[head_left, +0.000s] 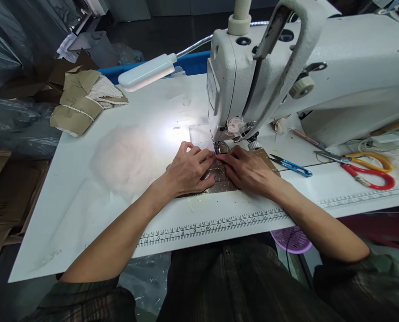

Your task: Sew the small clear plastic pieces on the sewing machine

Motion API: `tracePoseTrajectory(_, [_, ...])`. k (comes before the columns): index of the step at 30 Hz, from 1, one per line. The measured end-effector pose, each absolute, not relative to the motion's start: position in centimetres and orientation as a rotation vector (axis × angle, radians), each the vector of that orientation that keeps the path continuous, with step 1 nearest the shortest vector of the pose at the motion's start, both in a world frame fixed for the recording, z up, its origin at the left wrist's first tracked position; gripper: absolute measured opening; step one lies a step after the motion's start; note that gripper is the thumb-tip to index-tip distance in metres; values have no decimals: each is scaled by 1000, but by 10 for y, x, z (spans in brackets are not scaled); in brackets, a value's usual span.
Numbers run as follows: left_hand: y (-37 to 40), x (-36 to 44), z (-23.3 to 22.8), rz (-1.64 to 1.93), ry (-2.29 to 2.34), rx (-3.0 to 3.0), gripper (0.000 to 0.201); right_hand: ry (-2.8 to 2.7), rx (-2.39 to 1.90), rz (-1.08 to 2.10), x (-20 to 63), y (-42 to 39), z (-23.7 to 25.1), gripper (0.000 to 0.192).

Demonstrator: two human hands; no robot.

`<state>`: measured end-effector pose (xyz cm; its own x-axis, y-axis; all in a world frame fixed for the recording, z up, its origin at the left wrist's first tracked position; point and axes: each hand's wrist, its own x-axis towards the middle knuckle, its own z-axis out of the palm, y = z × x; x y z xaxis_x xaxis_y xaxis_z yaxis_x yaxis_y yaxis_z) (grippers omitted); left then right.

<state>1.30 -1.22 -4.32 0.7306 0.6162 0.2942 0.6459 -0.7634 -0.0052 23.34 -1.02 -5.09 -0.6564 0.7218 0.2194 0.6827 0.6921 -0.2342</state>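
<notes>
At the needle and presser foot (218, 147) of a white sewing machine (233, 76), my two hands come close together. My left hand (191, 170) is bent, its index fingertip right beside the foot and its thumb lower down over a shiny brown sheet (221, 183). From the other side my right hand (248, 170) reaches in with curled fingers, its fingertips near the foot too. Both seem to pinch something small there, but the fingers hide what it is. The brown sheet lies flat on the machine bed beneath both hands.
Blue thread snips (291, 165) and scissors with red and yellow handles (367, 170) lie to the right. A lamp (147, 71) on a bendy neck hangs at the left. A wrapped bundle (82, 100) sits at the table's far left corner. A printed ruler (213, 228) runs along the front edge.
</notes>
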Motion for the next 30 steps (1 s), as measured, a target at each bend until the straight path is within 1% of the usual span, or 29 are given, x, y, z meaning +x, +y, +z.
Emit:
tracePoseTrajectory(6, [-9, 16, -45, -398, -1042, -2795, 34, -2672, -1151, 130, 230, -10, -47, 35])
tracePoseTrajectory(10, [-8, 17, -43, -321, -1070, -2782, 39, -2679, -1177, 111, 228, -12, -48, 37])
tracePoseTrajectory(14, [-7, 17, -42, -298, -1102, -2778, 44, -2573, -1111, 268, 236, -10, -45, 35])
tracePoseTrajectory(16, [-7, 17, -42, -286, -1111, -2765, 45, -2512, -1147, 368, 243, -6, -43, 34])
tracePoseTrajectory(21, [-5, 17, -46, -292, -1139, -2734, 49, -2318, -1516, 617, 252, 10, -38, 43])
tracePoseTrajectory(23, [-4, 18, -46, -288, -1154, -2727, 50, -2209, -1580, 681, 254, 12, -37, 44])
tracePoseTrajectory(27, [-3, 18, -47, -300, -1181, -2726, 51, -2073, -1315, 843, 263, 2, -35, 41])
tracePoseTrajectory(30, [-2, 16, -48, -332, -1203, -2746, 51, -1968, -1297, 843, 273, -14, -40, 43])
